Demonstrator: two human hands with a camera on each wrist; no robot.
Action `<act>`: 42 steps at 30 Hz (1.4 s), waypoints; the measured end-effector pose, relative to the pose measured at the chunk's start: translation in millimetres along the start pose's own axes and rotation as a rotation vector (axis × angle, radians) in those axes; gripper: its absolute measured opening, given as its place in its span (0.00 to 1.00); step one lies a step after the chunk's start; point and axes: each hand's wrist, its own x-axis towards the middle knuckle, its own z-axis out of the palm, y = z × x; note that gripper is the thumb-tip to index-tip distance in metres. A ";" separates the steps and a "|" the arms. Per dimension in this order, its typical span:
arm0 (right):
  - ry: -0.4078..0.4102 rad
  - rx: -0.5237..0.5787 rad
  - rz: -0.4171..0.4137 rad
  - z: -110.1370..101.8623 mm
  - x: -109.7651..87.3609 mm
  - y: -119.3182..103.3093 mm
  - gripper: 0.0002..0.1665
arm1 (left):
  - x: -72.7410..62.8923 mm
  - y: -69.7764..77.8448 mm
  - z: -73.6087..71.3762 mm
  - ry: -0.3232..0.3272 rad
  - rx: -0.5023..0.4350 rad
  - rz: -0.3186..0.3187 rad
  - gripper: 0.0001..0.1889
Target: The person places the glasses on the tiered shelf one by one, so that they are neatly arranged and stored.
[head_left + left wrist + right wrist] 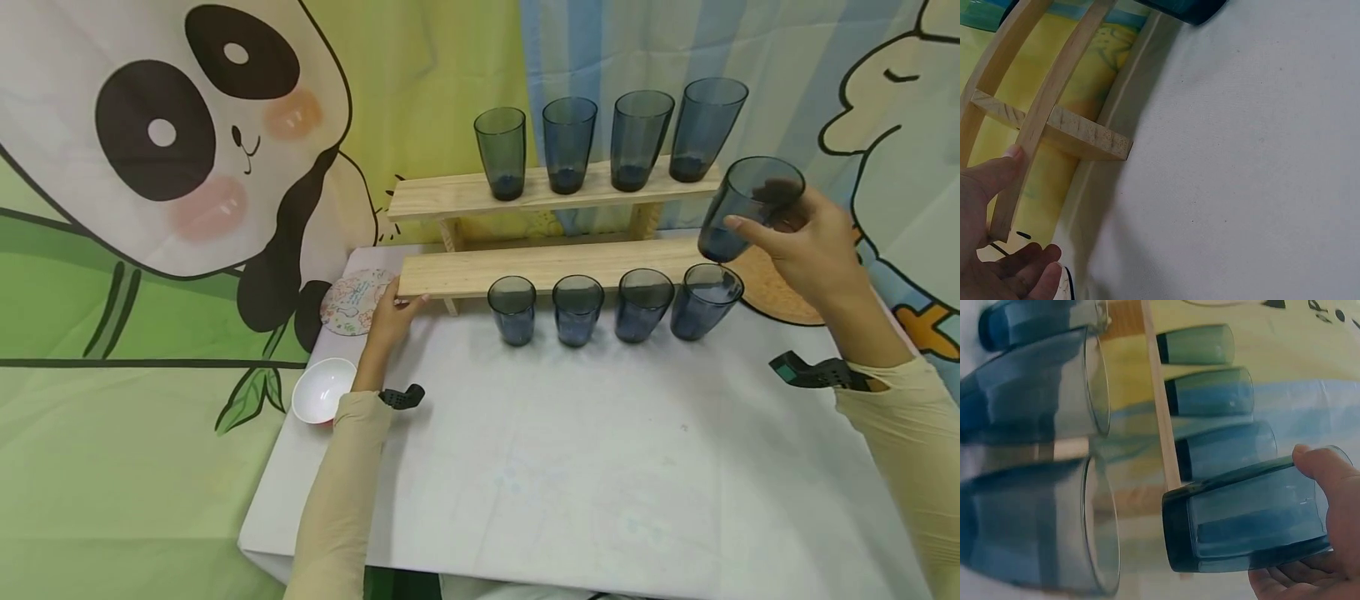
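Note:
A tinted blue drinking glass (738, 212) is gripped by my right hand (813, 242), raised at the right end of the two-tier wooden shelf (517, 271). In the right wrist view, the thumb lies along one side of this glass (1247, 519), with fingers beneath. My left hand (390, 321) holds the left end of the lower board, its thumb (1007, 164) on the front edge and the other fingers around the board's end. Several matching glasses (570, 150) line the upper board. Another row of glasses (577, 308) stands on the table before the shelf.
On the left of the white-clothed table (540, 467) are a white bowl (322, 390) and a round patterned mat (356, 302). A round cork-coloured mat (776, 287) lies at the right, beneath the raised glass. Printed curtains (450, 67) hang behind the shelf.

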 end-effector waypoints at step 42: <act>-0.399 0.158 -0.305 252.7 43.2 -188.8 0.38 | 3.7 -4.6 -0.6 0.007 0.001 0.019 0.45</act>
